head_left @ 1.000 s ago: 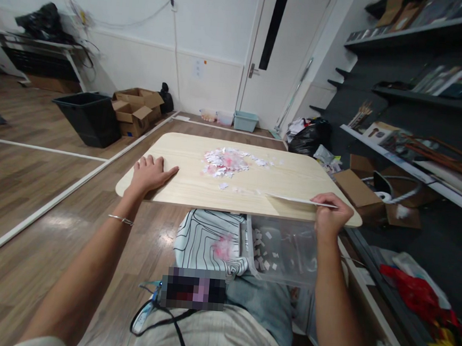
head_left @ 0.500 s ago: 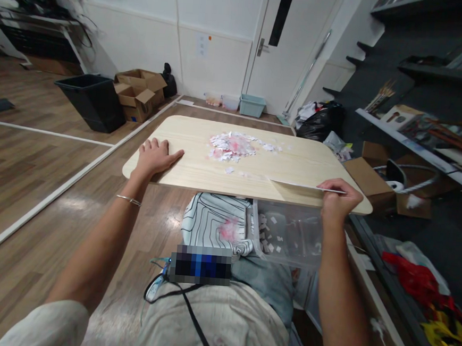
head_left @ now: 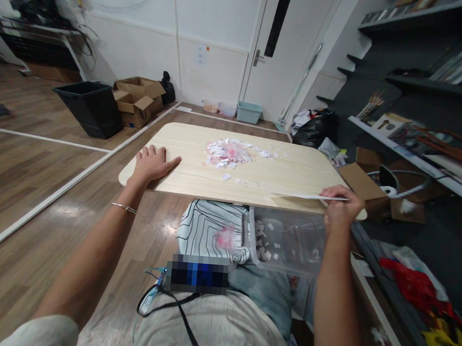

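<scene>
A light wooden tabletop [head_left: 295, 172] stretches in front of me, with a heap of small white and pink paper scraps [head_left: 230, 154] near its middle. My left hand [head_left: 151, 164] lies flat on the near left corner, fingers spread. My right hand [head_left: 340, 203] at the near right edge pinches a thin white sheet of card [head_left: 301, 196] that lies almost level over the table. Below that edge a clear plastic bin [head_left: 285, 241] holds some paper scraps.
A striped cushion [head_left: 210, 230] lies under the table beside the bin. A black tub [head_left: 90, 106] and cardboard boxes [head_left: 138, 102] stand at the far left. Shelves [head_left: 424, 151], an open box [head_left: 368, 186] and red cloth [head_left: 418, 281] crowd the right side.
Only the camera has shifted slightly. Both hands keep their places, the left flat on the table and the right pinching the sheet at the near edge.
</scene>
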Motion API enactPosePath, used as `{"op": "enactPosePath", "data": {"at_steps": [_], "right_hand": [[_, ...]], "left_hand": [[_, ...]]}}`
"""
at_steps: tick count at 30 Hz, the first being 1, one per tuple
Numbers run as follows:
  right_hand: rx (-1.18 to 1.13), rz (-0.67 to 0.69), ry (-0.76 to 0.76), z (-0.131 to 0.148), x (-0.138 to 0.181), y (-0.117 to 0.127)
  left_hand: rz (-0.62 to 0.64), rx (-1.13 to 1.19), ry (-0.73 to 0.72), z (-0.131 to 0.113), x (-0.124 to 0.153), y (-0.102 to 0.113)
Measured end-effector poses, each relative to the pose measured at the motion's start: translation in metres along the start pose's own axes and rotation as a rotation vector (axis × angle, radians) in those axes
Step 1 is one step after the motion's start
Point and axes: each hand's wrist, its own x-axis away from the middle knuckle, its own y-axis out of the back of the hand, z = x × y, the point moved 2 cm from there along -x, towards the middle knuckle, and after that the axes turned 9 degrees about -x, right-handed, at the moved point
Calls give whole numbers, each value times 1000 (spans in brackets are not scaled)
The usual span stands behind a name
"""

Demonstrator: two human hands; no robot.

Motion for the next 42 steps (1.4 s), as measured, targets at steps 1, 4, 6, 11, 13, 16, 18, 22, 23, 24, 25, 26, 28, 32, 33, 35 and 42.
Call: {"op": "enactPosePath", "data": {"at_steps": [1, 4, 6, 11, 13, 16, 18, 22, 23, 24, 25, 26, 28, 32, 33, 35, 42], "right_hand": [[3, -12, 0, 1, 1, -3], [46, 27, -17, 3, 4, -9], [70, 74, -33, 4, 6, -11], [80, 188, -86, 6, 5, -10], [58, 219, -98, 7, 4, -10], [28, 246, -111, 8, 4, -9], [18, 267, -128, 8, 3, -9], [-62, 316, -162, 11, 4, -11], [-84, 326, -166, 12, 4, -11], [-101, 338, -169, 14, 4, -11], [-115, 351, -173, 15, 4, -11], [-127, 364, -177, 15, 4, -12], [-148, 388, -180, 16, 4, -12], [-184, 399, -153, 15, 4, -11], [-195, 400, -152, 15, 5, -11], [-220, 403, -164, 16, 6, -12], [-311, 358, -191, 16, 12, -22]], "left_hand": [[-1, 1, -1, 0, 0, 0], [3, 2, 1, -1, 0, 0], [8, 2, 5, -1, 0, 1], [4, 11, 5, -1, 1, 1], [1, 12, 8, 0, 1, 0], [4, 9, 5, 1, 0, -1], [8, 2, 0, 2, -1, -2], [11, -22, 3, 2, -2, -3], [11, -25, 4, 1, -2, -3], [11, -27, 4, 1, -2, -3], [11, -29, 3, 1, -2, -2], [12, -30, 3, 1, -1, -2], [11, -32, 3, 0, -1, -2], [9, -38, 1, 0, -1, -1], [9, -38, 1, 0, -1, -1], [10, -40, 1, 1, -1, -1], [5, -36, -4, 0, -1, -2]]}}
